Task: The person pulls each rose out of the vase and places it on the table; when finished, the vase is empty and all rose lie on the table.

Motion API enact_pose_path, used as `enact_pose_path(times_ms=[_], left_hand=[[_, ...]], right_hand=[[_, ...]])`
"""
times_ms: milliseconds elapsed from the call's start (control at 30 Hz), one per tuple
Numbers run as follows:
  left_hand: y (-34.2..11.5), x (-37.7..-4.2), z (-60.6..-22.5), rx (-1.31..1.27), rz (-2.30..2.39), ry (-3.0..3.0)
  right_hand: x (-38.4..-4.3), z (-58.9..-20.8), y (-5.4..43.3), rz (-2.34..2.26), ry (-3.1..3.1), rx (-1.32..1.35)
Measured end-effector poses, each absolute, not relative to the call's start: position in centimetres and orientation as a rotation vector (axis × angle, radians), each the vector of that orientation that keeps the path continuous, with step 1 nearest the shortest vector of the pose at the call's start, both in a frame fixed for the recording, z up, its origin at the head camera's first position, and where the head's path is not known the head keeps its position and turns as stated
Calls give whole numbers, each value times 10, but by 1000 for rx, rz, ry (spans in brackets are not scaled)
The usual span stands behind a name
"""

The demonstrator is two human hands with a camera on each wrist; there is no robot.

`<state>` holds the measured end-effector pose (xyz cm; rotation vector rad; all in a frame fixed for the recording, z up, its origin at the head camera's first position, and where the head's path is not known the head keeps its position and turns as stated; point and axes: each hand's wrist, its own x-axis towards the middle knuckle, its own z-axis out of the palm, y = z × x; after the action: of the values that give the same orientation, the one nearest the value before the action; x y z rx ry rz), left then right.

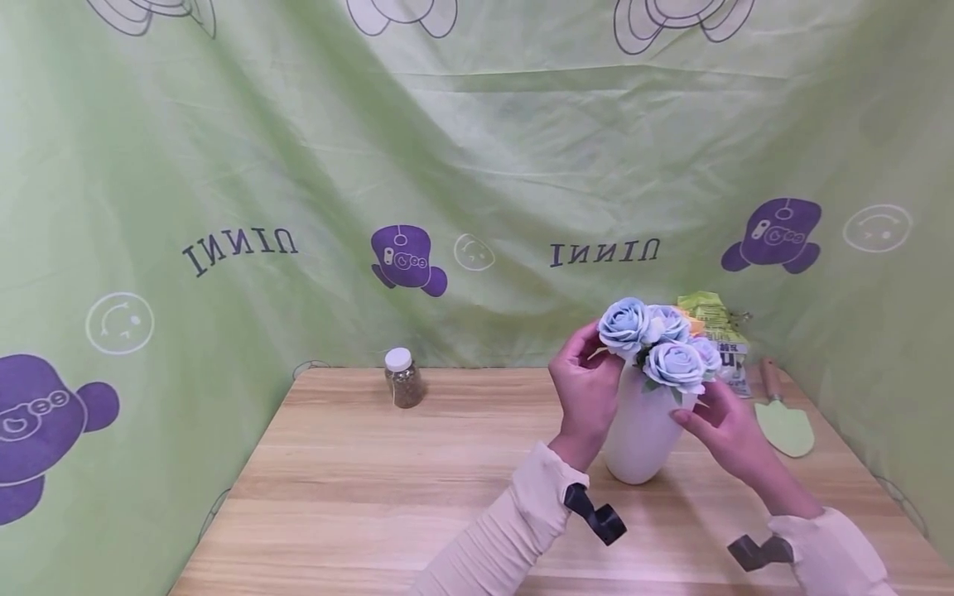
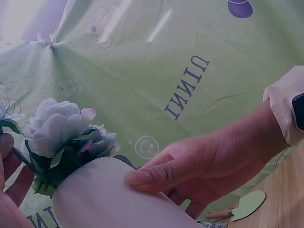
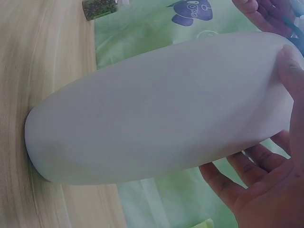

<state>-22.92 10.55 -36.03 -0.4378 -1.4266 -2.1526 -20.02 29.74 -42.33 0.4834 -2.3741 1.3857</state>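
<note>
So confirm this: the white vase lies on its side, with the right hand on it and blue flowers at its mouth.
Not on its side: the head view shows the white vase standing on its base. The right hand on it and blue flowers at its mouth are correct.

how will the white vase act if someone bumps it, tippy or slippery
The white vase could tip if pushed up high, since it is tall, narrows toward its foot and carries flowers on top. Its smooth-looking surface may feel slippery. For now, the right hand gripping it near the top probably steadies it.
</note>
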Motion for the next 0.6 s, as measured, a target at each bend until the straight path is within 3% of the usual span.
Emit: enact_pose_path(times_ms=[600], left_hand=[[109, -231, -357, -431, -2135, -1408]], right_hand=[[-199, -425, 295, 1401, -2333, 495]])
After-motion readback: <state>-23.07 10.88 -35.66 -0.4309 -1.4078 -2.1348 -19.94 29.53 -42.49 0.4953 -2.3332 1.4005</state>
